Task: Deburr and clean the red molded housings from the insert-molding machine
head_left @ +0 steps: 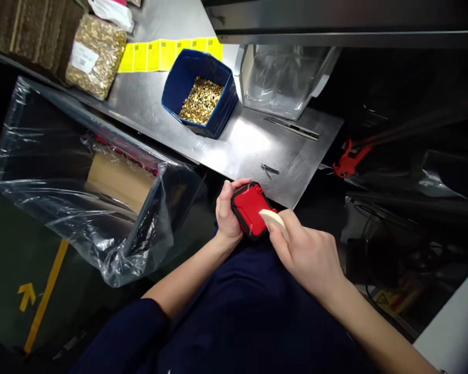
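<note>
My left hand (226, 213) is wrapped around a small red and black case (250, 209), held just below the near edge of the steel table (253, 145). My right hand (306, 254) comes in from the right with its forefinger, covered by a pale finger cot (272, 218), pressed on the red face of the case. The other right fingers are curled in. Both hands hover over my lap in dark blue clothing.
A blue bin (198, 92) of small brass parts stands on the table. A clear bag of the same parts (95, 54) and a strip of yellow labels (167, 53) lie behind it. A plastic-lined box (101, 182) stands at left. Tweezers (270, 169), a metal tool (292, 128) and red pliers (349, 161) lie at right.
</note>
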`<state>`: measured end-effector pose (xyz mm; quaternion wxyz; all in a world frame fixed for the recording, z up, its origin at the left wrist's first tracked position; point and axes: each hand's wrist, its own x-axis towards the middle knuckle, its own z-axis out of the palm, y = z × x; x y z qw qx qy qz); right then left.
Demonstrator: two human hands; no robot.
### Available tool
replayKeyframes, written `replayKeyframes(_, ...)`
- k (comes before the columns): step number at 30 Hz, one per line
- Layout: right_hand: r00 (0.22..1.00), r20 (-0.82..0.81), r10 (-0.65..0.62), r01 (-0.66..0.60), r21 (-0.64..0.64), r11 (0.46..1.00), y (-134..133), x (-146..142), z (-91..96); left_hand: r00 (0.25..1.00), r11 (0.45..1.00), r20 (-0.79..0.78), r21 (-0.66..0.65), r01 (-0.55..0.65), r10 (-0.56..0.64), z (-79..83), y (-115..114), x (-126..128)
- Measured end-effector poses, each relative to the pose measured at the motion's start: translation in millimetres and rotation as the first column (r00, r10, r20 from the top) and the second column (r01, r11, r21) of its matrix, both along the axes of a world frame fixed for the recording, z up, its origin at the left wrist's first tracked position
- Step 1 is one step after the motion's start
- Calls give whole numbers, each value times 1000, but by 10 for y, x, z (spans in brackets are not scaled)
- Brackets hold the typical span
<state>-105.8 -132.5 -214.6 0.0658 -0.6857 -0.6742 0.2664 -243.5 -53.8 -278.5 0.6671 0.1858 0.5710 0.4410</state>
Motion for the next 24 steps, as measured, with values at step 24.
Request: replayKeyframes(24,997,-23,-73,67,-219,973,280,-80,-6,987,992,-105,52,-113,118,-131,-30,44)
